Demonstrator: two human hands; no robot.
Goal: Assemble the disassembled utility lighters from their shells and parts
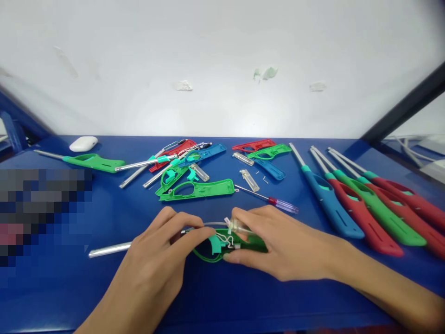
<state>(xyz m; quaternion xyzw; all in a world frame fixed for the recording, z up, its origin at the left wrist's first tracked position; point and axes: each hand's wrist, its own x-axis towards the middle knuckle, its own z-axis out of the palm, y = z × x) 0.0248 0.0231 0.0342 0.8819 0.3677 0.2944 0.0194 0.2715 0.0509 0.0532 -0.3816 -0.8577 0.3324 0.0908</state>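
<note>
An opened green lighter body (208, 256) lies near the table's front, its metal tube (109, 250) pointing left. Inside it show a teal trigger (217, 244) and loose white wires. My left hand (156, 255) is closed around the tube end of the body, thumb and fingers pressed together near a thin clear hose (214, 224). My right hand (278, 241) is closed on a clear fuel tank (239, 227) at the handle end, its thumb at the body's lower edge. Part of the handle is hidden beneath the right hand.
Behind the hands on the blue table (243, 297) lie a green half shell (208, 189), a screwdriver (283, 205), clear tanks (249, 180) and opened lighters. Several assembled lighters (333, 204) lie at right. A white case (83, 144) and a green lighter (95, 162) are at left.
</note>
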